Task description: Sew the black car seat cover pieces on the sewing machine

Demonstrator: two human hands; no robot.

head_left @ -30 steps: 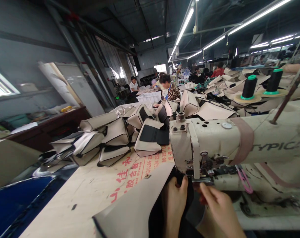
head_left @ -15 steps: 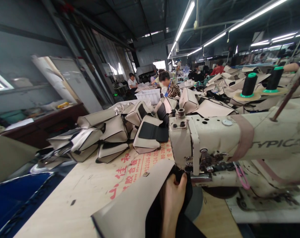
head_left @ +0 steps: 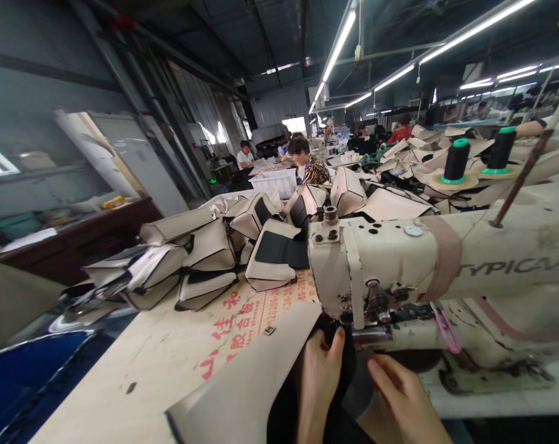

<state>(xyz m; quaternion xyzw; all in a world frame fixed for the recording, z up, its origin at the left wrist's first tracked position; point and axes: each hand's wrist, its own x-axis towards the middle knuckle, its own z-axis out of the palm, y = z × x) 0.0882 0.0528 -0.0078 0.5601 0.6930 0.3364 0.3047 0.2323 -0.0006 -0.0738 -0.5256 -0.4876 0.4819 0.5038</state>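
Note:
A beige bag panel (head_left: 246,370) with a dark edge and a small metal fitting lies across the plywood table. Its black lining (head_left: 281,401) runs to the needle area of the sewing machine (head_left: 334,271). My left hand (head_left: 318,376) is closed on the bag piece close to the presser foot, thumb up, its other fingers partly hidden in the black material. To its right, just below the machine arm, my right hand (head_left: 402,398) has thumb and fingers drawn together. Whatever may be between those fingertips is too small to make out.
Sewn beige bags (head_left: 209,246) are heaped behind the panel on the plywood table (head_left: 154,357). Black thread spools (head_left: 455,161) stand behind the machine. A blue bin (head_left: 34,376) is at the lower left. Several people work farther back, one in a patterned top (head_left: 316,169).
My right hand has come into view from below, beside the machine arm. My left hand and the bag piece stay nearly in place, and the view has shifted slightly.

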